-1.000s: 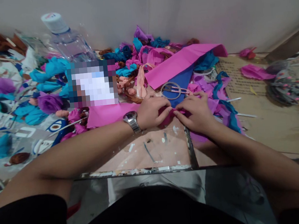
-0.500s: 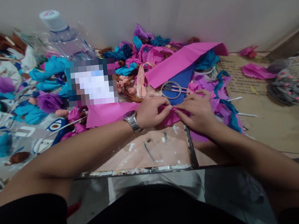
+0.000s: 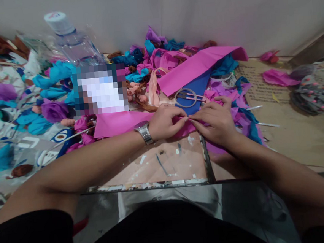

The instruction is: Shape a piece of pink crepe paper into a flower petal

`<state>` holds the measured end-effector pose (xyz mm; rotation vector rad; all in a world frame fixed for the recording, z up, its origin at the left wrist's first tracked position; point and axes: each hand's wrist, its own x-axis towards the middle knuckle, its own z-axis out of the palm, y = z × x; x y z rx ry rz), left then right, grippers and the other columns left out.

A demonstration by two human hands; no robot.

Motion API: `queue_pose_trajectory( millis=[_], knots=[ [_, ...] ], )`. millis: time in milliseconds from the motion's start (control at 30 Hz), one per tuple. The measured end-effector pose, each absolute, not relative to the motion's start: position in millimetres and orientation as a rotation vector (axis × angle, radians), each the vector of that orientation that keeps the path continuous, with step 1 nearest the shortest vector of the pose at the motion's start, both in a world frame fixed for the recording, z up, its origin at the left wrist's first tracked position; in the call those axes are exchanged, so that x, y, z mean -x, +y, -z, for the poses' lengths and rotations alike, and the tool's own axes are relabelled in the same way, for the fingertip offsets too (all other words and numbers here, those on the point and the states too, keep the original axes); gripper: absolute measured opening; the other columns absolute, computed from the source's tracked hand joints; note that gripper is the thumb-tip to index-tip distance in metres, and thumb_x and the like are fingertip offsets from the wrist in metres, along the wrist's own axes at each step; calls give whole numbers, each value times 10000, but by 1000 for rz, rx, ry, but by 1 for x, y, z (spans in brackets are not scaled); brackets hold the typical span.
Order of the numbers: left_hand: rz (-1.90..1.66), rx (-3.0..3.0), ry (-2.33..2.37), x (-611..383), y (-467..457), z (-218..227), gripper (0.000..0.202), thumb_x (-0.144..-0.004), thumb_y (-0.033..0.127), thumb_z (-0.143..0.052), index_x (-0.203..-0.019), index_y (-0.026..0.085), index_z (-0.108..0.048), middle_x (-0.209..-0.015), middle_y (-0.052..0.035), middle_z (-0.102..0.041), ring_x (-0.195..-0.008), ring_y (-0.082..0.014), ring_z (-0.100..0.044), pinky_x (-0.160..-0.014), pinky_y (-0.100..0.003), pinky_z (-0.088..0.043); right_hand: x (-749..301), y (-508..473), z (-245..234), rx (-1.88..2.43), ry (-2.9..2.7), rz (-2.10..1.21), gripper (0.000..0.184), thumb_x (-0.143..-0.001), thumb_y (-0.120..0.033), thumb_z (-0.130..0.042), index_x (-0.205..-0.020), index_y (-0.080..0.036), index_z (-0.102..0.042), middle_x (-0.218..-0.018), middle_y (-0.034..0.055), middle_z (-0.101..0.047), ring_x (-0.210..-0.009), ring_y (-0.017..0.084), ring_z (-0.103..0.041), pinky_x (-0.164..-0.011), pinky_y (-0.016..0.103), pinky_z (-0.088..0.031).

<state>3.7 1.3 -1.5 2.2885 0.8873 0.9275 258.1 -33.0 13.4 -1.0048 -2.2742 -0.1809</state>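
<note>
My left hand (image 3: 166, 122), with a silver watch on the wrist, pinches a strip of pink crepe paper (image 3: 116, 123) that lies across the worktop. My right hand (image 3: 216, 122) meets it fingertip to fingertip and pinches the same pink paper at its crumpled end. Both hands rest low on the table. Small metal snips (image 3: 187, 97) lie just beyond the fingers on a blue sheet (image 3: 200, 85).
A large folded pink sheet (image 3: 199, 66) lies behind the snips. Heaps of blue, purple and pink paper flowers (image 3: 53, 111) cover the left and back. A clear plastic bottle (image 3: 71, 42) stands back left. Cardboard (image 3: 291, 132) and dark beaded wire (image 3: 310, 97) lie to the right.
The fingers of both hands have shifted slightly along the pink paper, working its crumpled end. My arms have stayed in place.
</note>
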Motion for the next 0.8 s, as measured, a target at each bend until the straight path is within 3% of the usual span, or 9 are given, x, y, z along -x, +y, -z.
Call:
queue_pose_trajectory(
  millis=[800],
  knots=[
    [-946, -2278, 859, -5, 1, 2, 359, -1103, 472, -602, -982, 225, -833, -983, -56, -888, -936, -220, -798, -970, -413, -543, -256, -35, -14, 1029, -2279, 185, 120, -1121, -344, -761, -1091, -345, -877, -1054, -23, -894, -1038, 247, -766, -1274, 598, -284]
  ],
)
